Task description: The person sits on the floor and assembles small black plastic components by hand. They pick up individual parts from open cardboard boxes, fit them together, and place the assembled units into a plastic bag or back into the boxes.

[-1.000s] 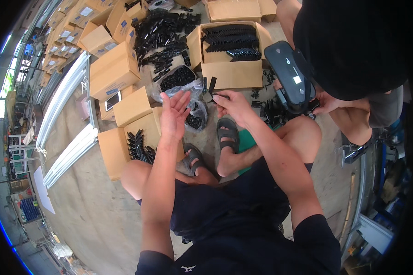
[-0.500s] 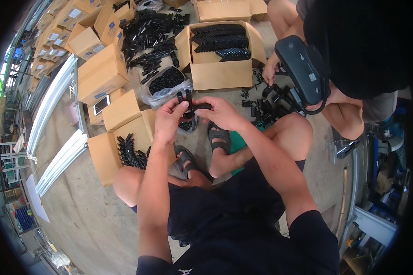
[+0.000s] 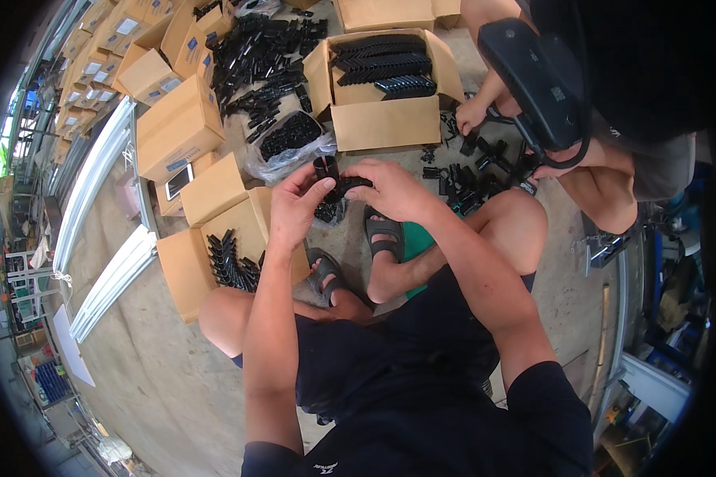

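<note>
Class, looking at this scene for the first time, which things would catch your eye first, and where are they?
At centre, the left hand and right hand meet on a small black plastic part. Behind them stands an open cardboard box of stacked black pieces. Another person's hand reaches among loose black parts on the concrete floor, upper right.

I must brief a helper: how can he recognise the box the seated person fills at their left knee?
Start at the large open carton with flat black rows. Nearer, by the left hand, lies an open box; alone, it holds upright black pieces.
</note>
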`<state>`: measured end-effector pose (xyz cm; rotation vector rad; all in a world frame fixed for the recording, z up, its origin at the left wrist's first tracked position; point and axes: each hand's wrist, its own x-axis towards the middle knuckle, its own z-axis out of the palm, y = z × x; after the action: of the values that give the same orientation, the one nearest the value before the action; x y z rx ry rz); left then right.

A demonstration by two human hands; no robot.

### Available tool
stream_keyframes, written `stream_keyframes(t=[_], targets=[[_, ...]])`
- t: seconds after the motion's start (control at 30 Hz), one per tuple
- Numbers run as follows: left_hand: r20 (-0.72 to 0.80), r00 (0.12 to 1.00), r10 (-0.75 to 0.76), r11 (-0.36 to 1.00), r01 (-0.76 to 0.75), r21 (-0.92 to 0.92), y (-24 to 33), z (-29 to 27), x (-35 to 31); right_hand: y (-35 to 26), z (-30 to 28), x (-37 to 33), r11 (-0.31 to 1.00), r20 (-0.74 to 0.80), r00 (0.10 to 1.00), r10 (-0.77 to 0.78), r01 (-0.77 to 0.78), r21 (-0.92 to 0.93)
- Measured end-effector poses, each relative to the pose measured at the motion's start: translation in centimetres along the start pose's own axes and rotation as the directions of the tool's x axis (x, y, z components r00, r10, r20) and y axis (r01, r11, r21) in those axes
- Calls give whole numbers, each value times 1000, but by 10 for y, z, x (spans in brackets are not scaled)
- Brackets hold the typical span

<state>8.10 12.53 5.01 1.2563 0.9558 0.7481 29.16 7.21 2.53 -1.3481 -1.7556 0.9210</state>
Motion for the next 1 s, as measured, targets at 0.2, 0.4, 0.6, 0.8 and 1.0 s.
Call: stream_keyframes(t=[0.2, 0.4, 0.6, 0.8, 1.0], targets=[[2, 1000, 1, 999, -1, -35, -3, -2, 2, -8, 0, -1, 1000, 0, 1000, 19, -19, -16], [44, 999, 20, 999, -21, 34, -3, -1, 2, -15, 1, -6, 995, -3, 997, 81, -81, -65], [33, 999, 39, 998, -40, 37, -5, 3, 2, -5, 0, -6, 994, 2, 1000, 13, -13, -110], [64, 997, -53, 995, 47, 87, -5, -2, 4, -2, -1, -3, 996, 28, 999, 28, -25, -82], [49, 998, -49, 996, 44, 83, 0, 5, 4, 3, 2, -2, 999, 22, 999, 37, -36, -36]])
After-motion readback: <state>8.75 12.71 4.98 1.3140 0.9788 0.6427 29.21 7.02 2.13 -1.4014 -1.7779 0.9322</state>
